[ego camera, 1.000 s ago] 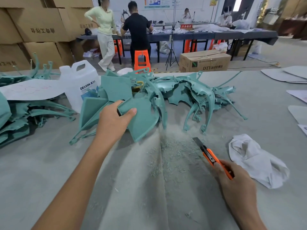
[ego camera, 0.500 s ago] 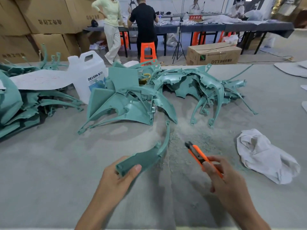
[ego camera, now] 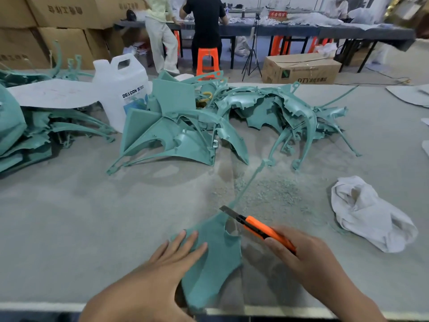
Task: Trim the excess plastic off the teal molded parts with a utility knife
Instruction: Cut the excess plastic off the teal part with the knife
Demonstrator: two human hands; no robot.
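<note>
A teal molded part (ego camera: 214,259) lies on the grey table near its front edge, with a thin stem reaching up and away toward the pile. My left hand (ego camera: 167,266) presses flat on the part's left side, fingers straight. My right hand (ego camera: 308,259) grips an orange utility knife (ego camera: 257,226); its blade tip touches the part's upper edge beside a notch. A pile of teal molded parts (ego camera: 209,126) sits across the middle of the table.
Pale shavings (ego camera: 267,191) litter the grey table (ego camera: 92,217) beyond the knife. A white rag (ego camera: 371,217) lies at right. A white jug (ego camera: 123,89) and more teal parts (ego camera: 34,135) stand at left. Boxes and people are behind.
My left hand pulled one teal part out of the pile to the table's front edge and now presses flat on it. My right hand brought the knife blade onto the part.
</note>
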